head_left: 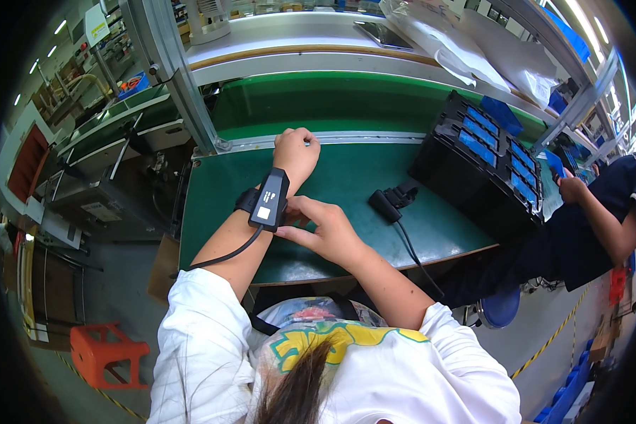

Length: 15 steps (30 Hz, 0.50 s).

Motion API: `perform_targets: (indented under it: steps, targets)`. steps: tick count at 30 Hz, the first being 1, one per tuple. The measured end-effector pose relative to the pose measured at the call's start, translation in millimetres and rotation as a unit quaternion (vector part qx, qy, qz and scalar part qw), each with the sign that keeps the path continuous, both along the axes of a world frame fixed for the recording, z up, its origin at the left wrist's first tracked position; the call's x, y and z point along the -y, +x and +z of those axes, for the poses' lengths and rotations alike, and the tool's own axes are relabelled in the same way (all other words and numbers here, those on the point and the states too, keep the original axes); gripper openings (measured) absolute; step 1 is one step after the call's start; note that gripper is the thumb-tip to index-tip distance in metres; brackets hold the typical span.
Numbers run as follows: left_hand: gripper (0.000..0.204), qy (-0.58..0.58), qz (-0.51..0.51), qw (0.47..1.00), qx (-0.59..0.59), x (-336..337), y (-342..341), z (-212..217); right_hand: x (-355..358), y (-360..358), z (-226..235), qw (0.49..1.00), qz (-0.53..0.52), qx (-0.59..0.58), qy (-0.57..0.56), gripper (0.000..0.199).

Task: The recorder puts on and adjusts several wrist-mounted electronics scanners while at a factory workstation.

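Note:
My left hand [296,147] is raised over the far part of the green table, its fingers curled into a loose fist. A black box-shaped device [271,201] with a white label sits on my left wrist, held by a black strap [246,200]. From its lower end a black cable [227,258] runs back along my forearm. My right hand [325,227] grips the right side of this device, thumb near its lower end and fingertips partly hidden at its edge. A second black device [384,206], with a strap and cable, lies on the table to the right.
A large black crate [473,166] with blue packs stands at the table's right. Beside it a co-worker's hand [571,189] holds something blue. A metal post [173,78] rises at the far left, and a shelf [283,39] carries a tablet [383,34] and plastic bags [466,46].

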<state>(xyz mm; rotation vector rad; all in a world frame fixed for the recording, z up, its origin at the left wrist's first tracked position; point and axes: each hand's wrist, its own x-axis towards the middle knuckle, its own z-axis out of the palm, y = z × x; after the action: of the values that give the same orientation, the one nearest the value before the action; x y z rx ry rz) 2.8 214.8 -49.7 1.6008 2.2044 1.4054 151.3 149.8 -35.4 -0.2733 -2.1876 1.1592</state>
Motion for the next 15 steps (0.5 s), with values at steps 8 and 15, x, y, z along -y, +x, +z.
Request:
perform_targets:
  steps: [8, 15]
  targets:
    - [0.016, -0.019, 0.034, 0.999, -0.017, -1.6, 3.3, 13.0, 28.1, -17.0, -2.4, 0.983, -0.174, -0.056, 0.015, 0.038]
    - [0.016, 0.045, 0.022, 0.981, 0.187, -6.7, -9.7, 17.2, 16.1, -23.4, -1.8, 0.954, -0.237, -0.098, 0.157, 0.031]
